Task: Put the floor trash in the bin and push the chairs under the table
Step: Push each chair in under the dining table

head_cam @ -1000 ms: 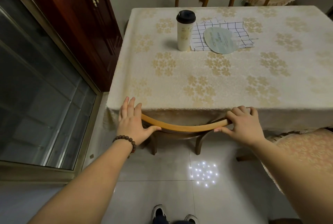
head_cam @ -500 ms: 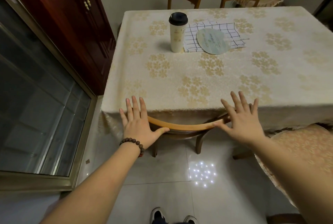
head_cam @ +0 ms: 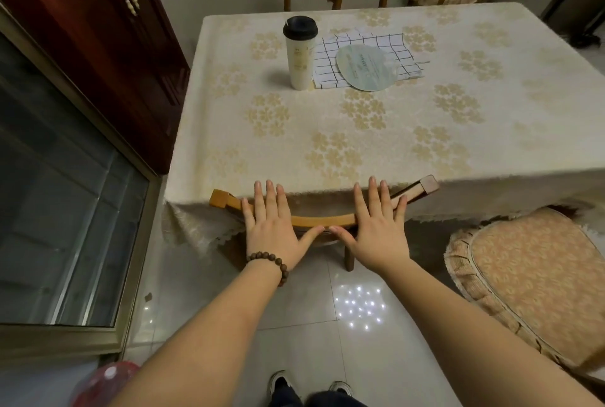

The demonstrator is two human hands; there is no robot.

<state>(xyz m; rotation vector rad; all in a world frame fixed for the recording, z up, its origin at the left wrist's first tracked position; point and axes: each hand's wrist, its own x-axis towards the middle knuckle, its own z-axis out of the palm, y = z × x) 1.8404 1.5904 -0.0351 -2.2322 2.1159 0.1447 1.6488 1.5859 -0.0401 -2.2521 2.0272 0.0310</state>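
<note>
Our left hand (head_cam: pixel 273 231) and right hand (head_cam: pixel 376 233), fingers spread, pressed the curved wooden chair (head_cam: pixel 324 219) beneath the floral-clothed table (head_cam: pixel 360 131), over glossy tiles.

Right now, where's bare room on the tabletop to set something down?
The near half of the table, between the cup and the edge above the chair back, is bare. So are the right side and the left strip beside the cup. It is crowded at far centre: cup, checked cloth and round fan sit together.

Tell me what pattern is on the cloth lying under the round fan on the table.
The cloth is white with a thin black grid, in the head view.
</note>
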